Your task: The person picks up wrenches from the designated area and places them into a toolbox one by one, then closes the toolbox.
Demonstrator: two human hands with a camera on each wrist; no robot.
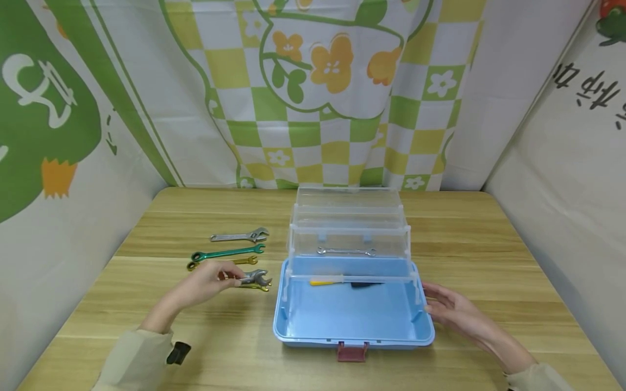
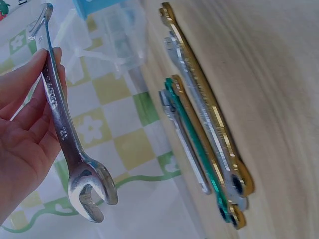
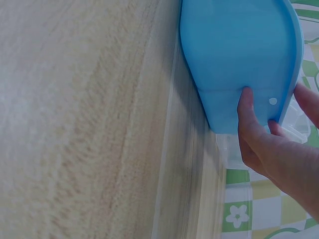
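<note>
My left hand [image 1: 215,279] pinches a silver open-end wrench [image 2: 62,109] between thumb and fingers, above the left part of the table. In the left wrist view its open jaw points downward. Under and behind it lie a gold wrench [image 2: 209,109], a silver wrench [image 2: 199,102], another gold wrench [image 1: 246,260], a green ratchet wrench [image 1: 227,252] and a silver adjustable wrench [image 1: 239,236]. My right hand [image 1: 457,312] grips the right wall of the blue toolbox [image 1: 354,320], thumb at the rim and fingers against the outside.
Clear tiered trays [image 1: 349,217] stand raised at the toolbox's back, with a small silver wrench [image 1: 346,251] on one. Inside the box, a yellow handle [image 1: 325,282] and a black piece [image 1: 364,284] show behind a tray edge. A dark red latch [image 1: 352,352] hangs in front.
</note>
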